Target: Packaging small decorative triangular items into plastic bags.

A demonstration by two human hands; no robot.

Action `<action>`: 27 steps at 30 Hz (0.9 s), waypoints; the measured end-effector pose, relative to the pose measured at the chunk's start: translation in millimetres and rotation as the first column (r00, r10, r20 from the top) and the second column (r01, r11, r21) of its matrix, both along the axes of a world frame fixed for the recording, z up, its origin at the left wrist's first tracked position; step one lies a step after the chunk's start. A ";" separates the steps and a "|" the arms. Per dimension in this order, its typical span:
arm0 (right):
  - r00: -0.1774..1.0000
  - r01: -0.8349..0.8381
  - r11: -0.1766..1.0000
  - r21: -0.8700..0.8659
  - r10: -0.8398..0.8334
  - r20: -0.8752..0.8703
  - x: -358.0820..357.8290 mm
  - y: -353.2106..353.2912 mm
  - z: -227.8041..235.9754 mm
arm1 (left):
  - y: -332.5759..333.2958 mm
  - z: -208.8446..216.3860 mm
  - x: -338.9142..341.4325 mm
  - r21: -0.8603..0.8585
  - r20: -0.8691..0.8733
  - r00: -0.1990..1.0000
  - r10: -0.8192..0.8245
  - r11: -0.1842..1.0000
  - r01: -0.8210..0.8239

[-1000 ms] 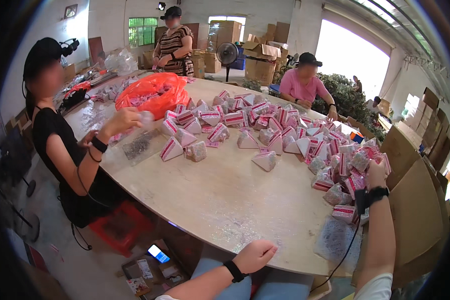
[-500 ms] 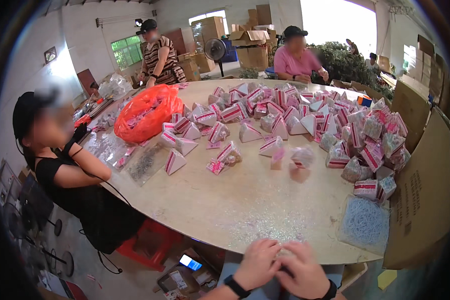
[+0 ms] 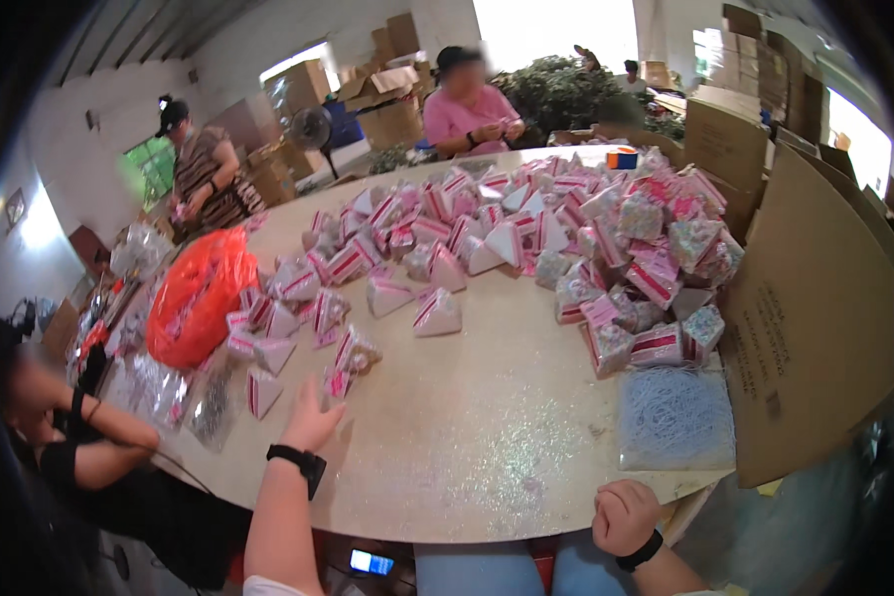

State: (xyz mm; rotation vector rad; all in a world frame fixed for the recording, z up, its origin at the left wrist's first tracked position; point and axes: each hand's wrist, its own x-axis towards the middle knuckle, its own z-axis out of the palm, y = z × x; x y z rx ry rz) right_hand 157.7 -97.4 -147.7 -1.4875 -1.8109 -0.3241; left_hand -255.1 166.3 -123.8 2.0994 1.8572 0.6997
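Note:
My left hand (image 3: 313, 422), fingers stretched out and holding nothing visible, reaches over the table (image 3: 417, 427). Just beyond its fingertips lies a cake-slice-shaped piece (image 3: 358, 353) in clear wrap with a pink tag (image 3: 337, 382). Another white and pink slice (image 3: 263, 391) stands to the left of that hand. At the near right edge, my right hand (image 3: 626, 517) is curled into a loose fist, its palm side hidden, so I cannot see whether anything is inside. Beyond both hands spreads a large pile of similar slices (image 3: 502, 243). Glitter is scattered on the near tabletop.
An orange-red plastic bag (image 3: 201, 303) sits at the left, near clear bags (image 3: 149, 387). A pack of pale blue shreds (image 3: 675, 417) lies at the right, beside a big cardboard box (image 3: 815, 338). One person sits close on the left; two others work across the table.
My hands have parted: the left has reached forward and left, the right has moved right. The view has turned rightward. A blurred slice is gone from the middle of the tabletop.

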 end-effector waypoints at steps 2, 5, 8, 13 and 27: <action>1.000 0.011 1.000 -0.004 -0.012 -0.027 2.8 -2.6 1.3 | 27.9 13.2 23.7 -0.107 -0.093 0.994 0.063 0.992 -0.072; 0.999 -0.036 0.999 -0.015 0.036 -0.018 2.5 1.0 4.0 | 67.3 -8.0 14.3 -0.211 -0.168 0.983 0.068 0.972 -0.104; 0.999 -0.053 0.999 -0.010 0.053 -0.007 4.3 1.9 9.1 | 59.0 -1.9 34.4 -0.057 -0.106 0.994 0.033 0.998 -0.039; 0.916 -0.365 0.884 -0.293 0.285 -0.281 6.0 6.3 47.1 | -35.5 58.6 42.2 0.090 0.034 0.985 -0.167 0.982 0.164; 0.791 0.591 0.496 -0.636 -0.202 0.577 36.2 268.0 129.3 | -209.4 72.7 9.7 0.122 0.446 0.880 0.165 0.962 -0.242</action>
